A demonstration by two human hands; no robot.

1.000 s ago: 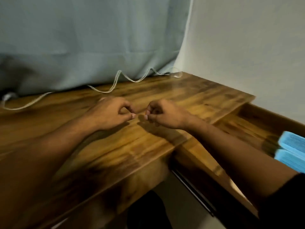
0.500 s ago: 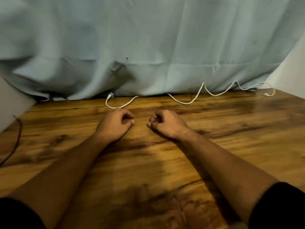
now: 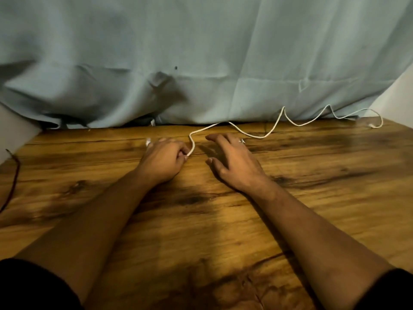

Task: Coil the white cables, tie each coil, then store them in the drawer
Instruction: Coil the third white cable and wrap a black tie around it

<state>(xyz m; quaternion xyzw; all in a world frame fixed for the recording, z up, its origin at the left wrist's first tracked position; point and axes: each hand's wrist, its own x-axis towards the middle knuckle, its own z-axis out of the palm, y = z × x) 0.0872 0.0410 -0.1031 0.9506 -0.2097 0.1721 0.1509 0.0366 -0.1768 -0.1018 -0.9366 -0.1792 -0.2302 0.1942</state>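
In the head view, a brown wooden table (image 3: 312, 209) with dark grain is seen from above, and both bare forearms are stretched forward over it from black sleeves (image 3: 33, 285). The left hand (image 3: 162, 162) is laid on the table with its fingers (image 3: 178, 151) curled, and a thin white cable (image 3: 261, 137) is pinched between them and the thumb, near one end of it. From this grip the cable is led up and away in a small bend, then to the right in several loose waves along the far edge of the table, and it is partly lifted against the pale blue-grey cloth (image 3: 201, 52) that is hung behind the table. Its other end, a small white plug (image 3: 371, 125), is laid on the table near the far right corner. A small white piece is seen just beyond the knuckles of the left hand, but it cannot be told what it is. The right hand (image 3: 232, 162) is held palm down just beside the left one, with its fingers (image 3: 218, 138) stretched and apart, and nothing is held by it; it cannot be told whether the table is touched. A thin dark red cord (image 3: 15, 175) is laid at the left edge of the table, well apart from the hands.
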